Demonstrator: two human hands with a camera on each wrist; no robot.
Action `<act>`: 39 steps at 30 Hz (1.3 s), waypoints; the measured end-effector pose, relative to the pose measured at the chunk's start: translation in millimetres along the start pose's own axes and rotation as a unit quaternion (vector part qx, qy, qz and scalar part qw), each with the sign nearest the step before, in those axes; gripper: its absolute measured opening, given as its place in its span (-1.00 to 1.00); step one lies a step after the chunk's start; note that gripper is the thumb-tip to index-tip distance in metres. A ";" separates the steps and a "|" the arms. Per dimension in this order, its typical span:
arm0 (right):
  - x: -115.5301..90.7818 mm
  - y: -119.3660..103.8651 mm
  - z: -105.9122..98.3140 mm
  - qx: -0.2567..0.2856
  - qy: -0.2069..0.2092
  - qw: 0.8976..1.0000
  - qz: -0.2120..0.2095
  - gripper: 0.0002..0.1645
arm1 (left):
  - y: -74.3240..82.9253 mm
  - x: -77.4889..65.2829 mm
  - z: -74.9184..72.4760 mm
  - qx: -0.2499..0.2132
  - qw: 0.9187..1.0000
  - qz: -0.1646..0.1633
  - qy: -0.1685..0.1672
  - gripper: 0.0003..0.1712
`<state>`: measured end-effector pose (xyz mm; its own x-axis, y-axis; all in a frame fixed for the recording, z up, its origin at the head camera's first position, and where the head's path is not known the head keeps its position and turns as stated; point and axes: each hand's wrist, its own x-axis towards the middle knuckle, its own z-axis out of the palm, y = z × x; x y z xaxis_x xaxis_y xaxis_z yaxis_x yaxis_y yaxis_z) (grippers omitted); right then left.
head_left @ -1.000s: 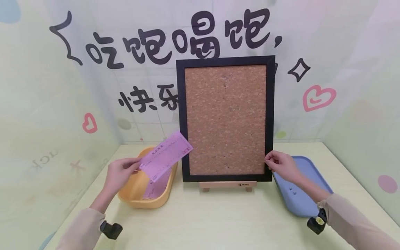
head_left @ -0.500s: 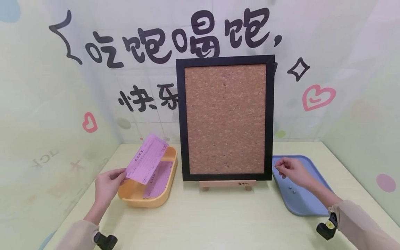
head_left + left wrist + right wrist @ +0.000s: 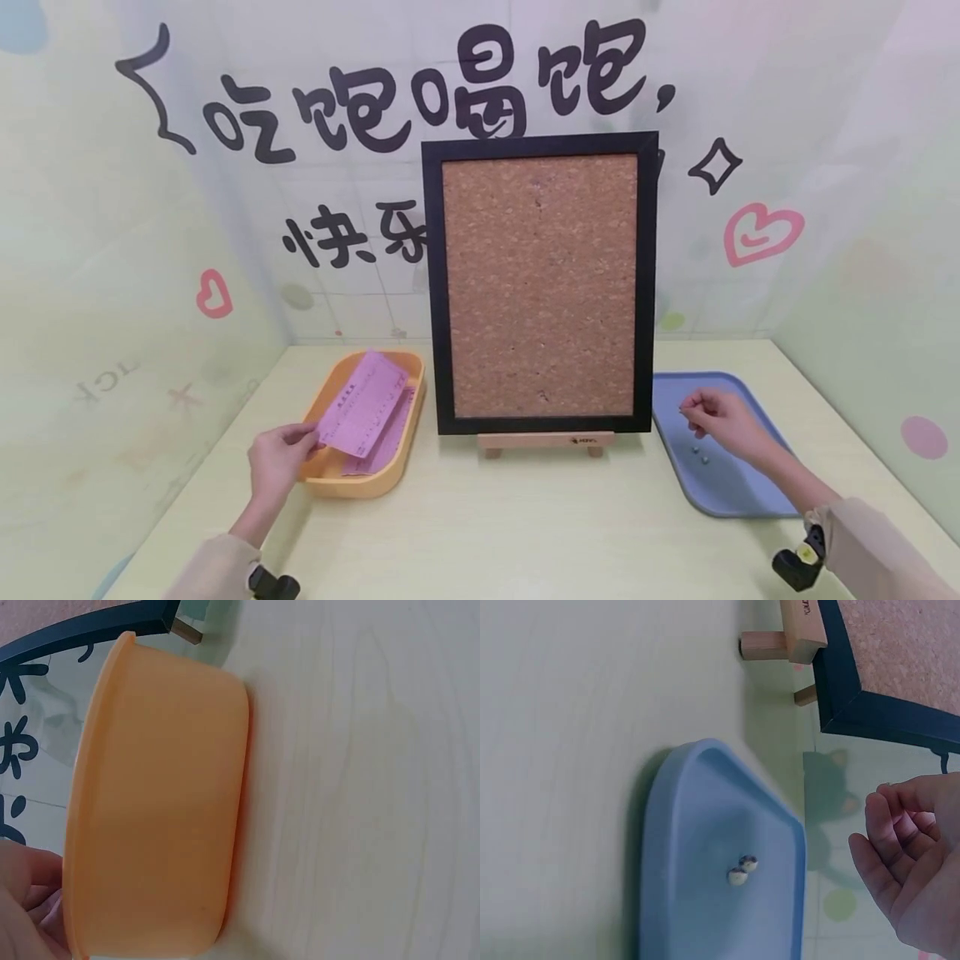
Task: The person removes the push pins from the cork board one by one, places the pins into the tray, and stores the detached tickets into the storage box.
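My left hand [image 3: 279, 458] pinches the lower left corner of a pink printed paper slip [image 3: 363, 404], tilted over the orange bin [image 3: 366, 485]. Beneath it, another pink slip [image 3: 392, 440] lies inside the bin. In the left wrist view the bin's outer wall [image 3: 161, 802] covers both slips and part of the hand [image 3: 26, 900]. Over the blue tray [image 3: 720, 500], my right hand [image 3: 723, 423] pinches a tiny thumbtack [image 3: 682, 410] between thumb and forefinger, mostly hidden by the fingertips. Two small thumbtacks [image 3: 742, 871] lie together on the tray.
A black-framed cork board [image 3: 542, 283] stands on a small wooden easel [image 3: 546, 440] between the bin and the tray. Behind it is a pale printed wall [image 3: 345, 308], with side walls left and right. Light wood table [image 3: 525, 525] stretches in front.
My left hand has drawn the slip leftward from beside the board, then lowered it into the bin's opening. My right hand has moved right, from the board's edge to over the tray.
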<state>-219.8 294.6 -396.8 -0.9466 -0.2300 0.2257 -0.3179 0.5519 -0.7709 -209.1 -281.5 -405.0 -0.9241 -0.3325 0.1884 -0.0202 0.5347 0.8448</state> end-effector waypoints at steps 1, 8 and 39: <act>-1.3 2.0 -0.1 0.001 0.001 1.000 0.003 -0.86 | -0.4 -0.8 1.2 0.002 1.000 0.000 -0.001 -0.75; -8.8 16.3 -1.8 -0.005 0.006 1.000 0.018 -0.84 | 2.7 -5.0 6.9 0.036 0.997 0.017 -0.068 -0.72; -25.1 48.5 -6.7 -0.029 -0.085 0.993 0.076 -0.84 | 5.6 1.6 11.2 0.186 0.967 0.065 -0.162 -0.66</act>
<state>-211.8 332.5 -435.9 -0.9632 -0.2689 0.0017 -0.1783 0.6341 -0.7524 -214.9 -270.3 -405.5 -0.9979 -0.0156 0.0631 0.0235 0.8185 0.5740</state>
